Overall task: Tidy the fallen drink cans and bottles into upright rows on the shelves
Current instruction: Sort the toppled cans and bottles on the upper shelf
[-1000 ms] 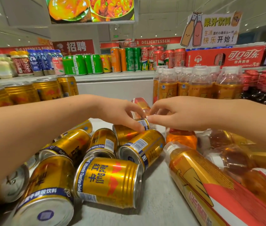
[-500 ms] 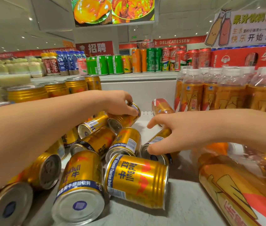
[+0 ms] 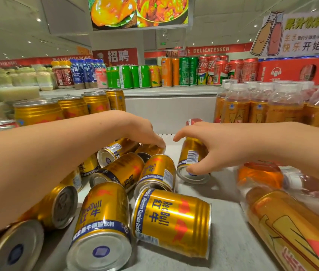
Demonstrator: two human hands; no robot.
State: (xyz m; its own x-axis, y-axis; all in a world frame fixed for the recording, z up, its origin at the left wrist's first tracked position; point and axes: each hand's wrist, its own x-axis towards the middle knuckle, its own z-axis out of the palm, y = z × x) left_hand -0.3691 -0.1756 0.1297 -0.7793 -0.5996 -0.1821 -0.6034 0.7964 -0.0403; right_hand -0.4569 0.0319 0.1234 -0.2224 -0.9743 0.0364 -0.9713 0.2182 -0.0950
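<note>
Early stage. R hand [image 3: 209, 151] grips tilted can [image 3: 191, 157], thumb at base. L hand [image 3: 141, 132] curls over rear can [image 3: 150, 148]. Many cans [image 3: 170, 222], several bottles [image 3: 291, 227] lie fallen on shelf [image 3: 223, 192]; upright rows [image 3: 72, 107] only at back.

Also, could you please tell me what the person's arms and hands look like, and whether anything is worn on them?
The left forearm and right forearm are bare as far as the view shows: no sleeve is visible. The left hand and right hand wear no gloves, and no ring, watch or bracelet shows.
</note>
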